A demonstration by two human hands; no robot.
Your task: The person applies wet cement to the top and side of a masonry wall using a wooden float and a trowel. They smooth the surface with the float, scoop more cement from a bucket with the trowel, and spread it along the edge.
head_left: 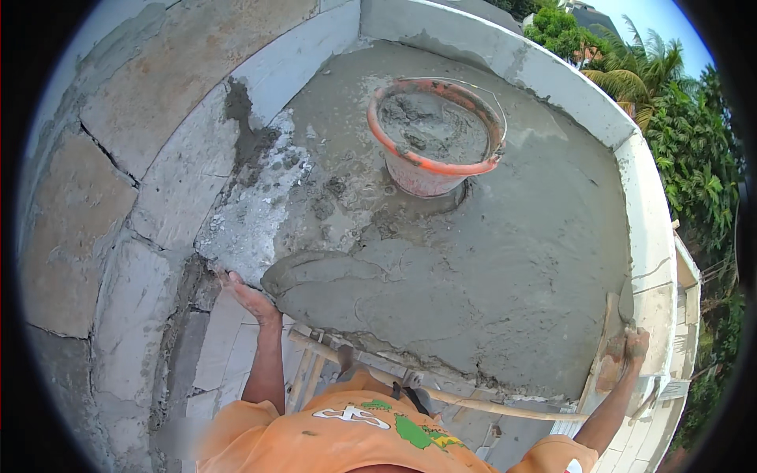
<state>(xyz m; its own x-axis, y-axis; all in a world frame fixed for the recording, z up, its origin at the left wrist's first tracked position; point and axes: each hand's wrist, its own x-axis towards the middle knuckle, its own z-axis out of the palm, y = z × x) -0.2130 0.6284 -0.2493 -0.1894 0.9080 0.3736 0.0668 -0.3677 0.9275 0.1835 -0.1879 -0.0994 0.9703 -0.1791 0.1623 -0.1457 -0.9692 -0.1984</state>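
Note:
My left hand (251, 299) lies with its fingers stretched out on the near left edge of the slab, beside a patch of pale dry rubble (252, 213). It holds nothing. At the far right, my right hand (635, 344) is closed around the handle of a trowel; its narrow grey blade (626, 301) points away from me against the low wall. Wet grey mortar (489, 284) covers most of the slab, with a thicker spread layer near my left hand. An orange-rimmed bucket (441, 167) full of mortar stands upright in it.
Low white block walls (536, 67) enclose the slab at the back and right. A wooden board (601, 355) stands by my right hand. Below the near edge run bamboo poles (465, 400). Rough stone-like blocks (79, 229) rise on the left; trees (690, 150) grow beyond the right wall.

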